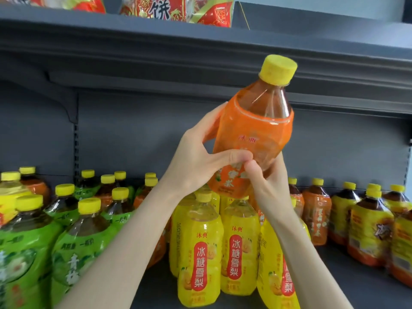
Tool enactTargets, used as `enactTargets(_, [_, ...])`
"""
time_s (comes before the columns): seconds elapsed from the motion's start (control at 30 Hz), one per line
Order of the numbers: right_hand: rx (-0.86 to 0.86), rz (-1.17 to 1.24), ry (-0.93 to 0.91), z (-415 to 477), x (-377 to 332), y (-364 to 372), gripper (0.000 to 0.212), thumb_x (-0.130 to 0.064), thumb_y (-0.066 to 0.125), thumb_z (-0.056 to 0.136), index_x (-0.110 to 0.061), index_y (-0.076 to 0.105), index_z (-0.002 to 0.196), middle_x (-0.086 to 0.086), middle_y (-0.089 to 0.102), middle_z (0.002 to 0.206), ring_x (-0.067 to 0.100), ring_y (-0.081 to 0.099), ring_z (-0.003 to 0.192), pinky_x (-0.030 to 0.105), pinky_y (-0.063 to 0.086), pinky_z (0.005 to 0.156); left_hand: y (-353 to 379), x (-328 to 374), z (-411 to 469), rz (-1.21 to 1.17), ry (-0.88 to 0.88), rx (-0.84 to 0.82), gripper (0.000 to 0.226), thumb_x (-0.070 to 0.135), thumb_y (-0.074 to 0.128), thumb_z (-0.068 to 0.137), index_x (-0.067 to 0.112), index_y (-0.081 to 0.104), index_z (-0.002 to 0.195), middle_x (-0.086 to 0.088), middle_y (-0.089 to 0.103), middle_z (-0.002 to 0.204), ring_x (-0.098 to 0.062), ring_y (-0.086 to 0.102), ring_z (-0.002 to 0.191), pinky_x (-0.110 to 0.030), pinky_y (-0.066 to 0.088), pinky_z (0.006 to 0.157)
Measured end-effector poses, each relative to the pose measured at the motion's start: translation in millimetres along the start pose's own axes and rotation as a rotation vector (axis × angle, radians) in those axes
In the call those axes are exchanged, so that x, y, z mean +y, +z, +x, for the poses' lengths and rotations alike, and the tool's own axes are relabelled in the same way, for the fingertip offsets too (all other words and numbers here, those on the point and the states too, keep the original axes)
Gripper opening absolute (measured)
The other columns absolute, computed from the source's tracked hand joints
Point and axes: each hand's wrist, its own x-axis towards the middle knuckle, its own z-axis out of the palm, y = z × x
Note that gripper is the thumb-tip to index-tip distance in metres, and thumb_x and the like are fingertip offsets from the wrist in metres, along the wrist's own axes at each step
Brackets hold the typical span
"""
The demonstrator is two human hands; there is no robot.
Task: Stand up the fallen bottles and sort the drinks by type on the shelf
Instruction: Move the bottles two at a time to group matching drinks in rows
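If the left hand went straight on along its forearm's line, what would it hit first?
Beyond the orange-label bottle that the left hand grips, probably the shelf's grey back panel or the upper shelf. Yellow-label bottles stand lower. Depth is unclear.

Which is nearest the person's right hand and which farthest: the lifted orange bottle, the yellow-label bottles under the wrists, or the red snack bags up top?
1. The orange bottle: gripped in the right hand, touching it.
2. The yellow-label bottles: standing just below the wrist.
3. The red snack bags: overhead, high to the left.
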Motion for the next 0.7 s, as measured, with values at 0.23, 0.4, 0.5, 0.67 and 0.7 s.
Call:
enactTargets(0.23, [0.063, 0.125, 0.201, -36, -24, -11, 0.054, -0.057, 0.062, 0.069, -0.02, 0.06, 0.109, 0.0, 0.073, 0.098, 0.017, 0.072, 0.089, 0.024, 0.056, 0.068, -3, 0, -32, -0.073, -0.121, -0.129, 0.048, 0.041, 0.042, 0.094, 0.016, 0.048, 0.134, 0.01, 0.06, 0.126, -0.002, 0.055, 0.118, -0.023, 0.047, 0.096])
enactTargets(0.4, [0.078, 0.144, 0.404, -79, -9, -14, 0.064, -0.061, 0.067, 0.062, -0.021, 0.062, 0.111, 0.002, 0.075, 0.098, 0.021, 0.072, 0.089, 0.034, 0.057, 0.072, -10, -50, -95, 0.088, -0.409, 0.375, 0.036, 0.045, 0.044, 0.092, 0.022, 0.065, 0.109, 0.012, 0.067, 0.106, -0.001, 0.061, 0.104, -0.019, 0.048, 0.092])
enactTargets(0.5, [0.079, 0.155, 0.479, -102, 0, -11, 0.078, -0.069, 0.072, 0.055, -0.019, 0.062, 0.113, 0.005, 0.074, 0.1, 0.025, 0.072, 0.09, 0.041, 0.057, 0.076, -11, -74, -122, 0.291, -0.496, 0.472, 0.026, 0.029, 0.049, 0.096, 0.016, 0.061, 0.115, 0.005, 0.061, 0.113, -0.01, 0.058, 0.108, -0.008, 0.042, 0.086])
enactTargets(0.67, [0.048, 0.183, 0.567, -129, 12, -10, 0.069, -0.062, 0.065, 0.06, -0.02, 0.059, 0.114, 0.003, 0.074, 0.1, 0.023, 0.072, 0.089, 0.039, 0.057, 0.076, -13, -90, -122, 0.616, -0.597, 0.433, 0.049, 0.027, 0.049, 0.097, 0.009, 0.036, 0.141, -0.008, 0.036, 0.144, -0.022, 0.042, 0.128, -0.029, 0.036, 0.1])
enactTargets(0.7, [0.044, 0.179, 0.582, -133, 14, -9, 0.07, -0.062, 0.065, 0.06, -0.02, 0.059, 0.116, 0.004, 0.074, 0.101, 0.023, 0.072, 0.09, 0.039, 0.057, 0.076, -15, -93, -118, 0.628, -0.591, 0.425, 0.054, 0.026, 0.049, 0.097, 0.008, 0.03, 0.144, -0.009, 0.031, 0.148, -0.023, 0.038, 0.132, -0.028, 0.034, 0.101])
